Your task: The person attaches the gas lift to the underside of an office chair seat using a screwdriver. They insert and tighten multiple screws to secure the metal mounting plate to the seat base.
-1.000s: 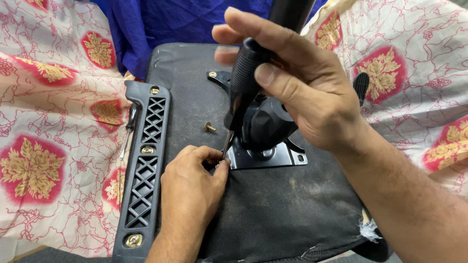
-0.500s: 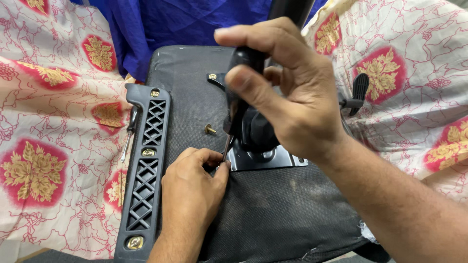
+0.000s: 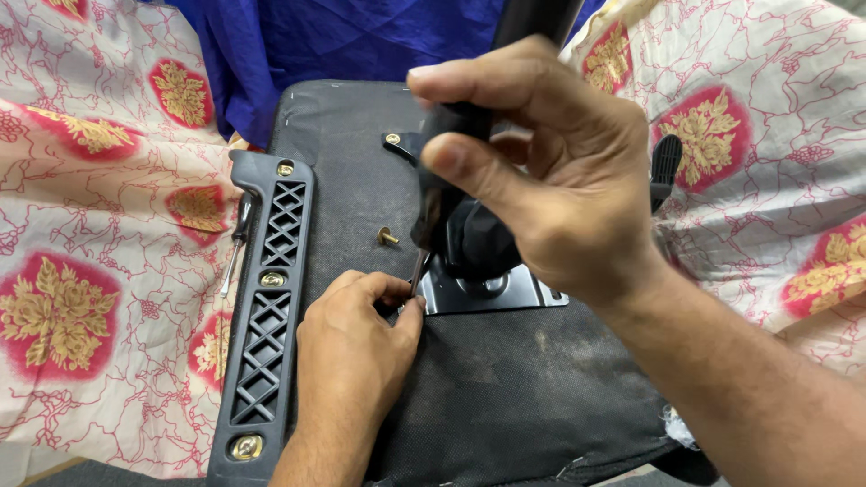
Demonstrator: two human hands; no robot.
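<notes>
The screwdriver (image 3: pixel 433 194) stands nearly upright over the black underside of an upturned chair seat (image 3: pixel 505 397), its black handle wrapped by the right hand (image 3: pixel 550 171), whose grip is closed around it with thumb and forefinger high on the handle. Its thin shaft comes down at the near-left corner of the metal mounting plate (image 3: pixel 492 293), which sits near the middle of the seat. The left hand (image 3: pixel 356 347) rests on the seat with its fingertips pinched narrowly round the tip, apparently steadying a screw there, though the screw itself is hidden. I judge this the step of driving a plate fixing, the bit seated by feel; any further turning would call for keeping the shaft straight and pressed down. A loose brass screw (image 3: pixel 388 237) lies on the seat just left of the shaft. Along the seat's left edge lies a black latticed armrest bracket (image 3: pixel 271 316) with brass screws. Floral cloth (image 3: pixel 81 271) surrounds it all.
</notes>
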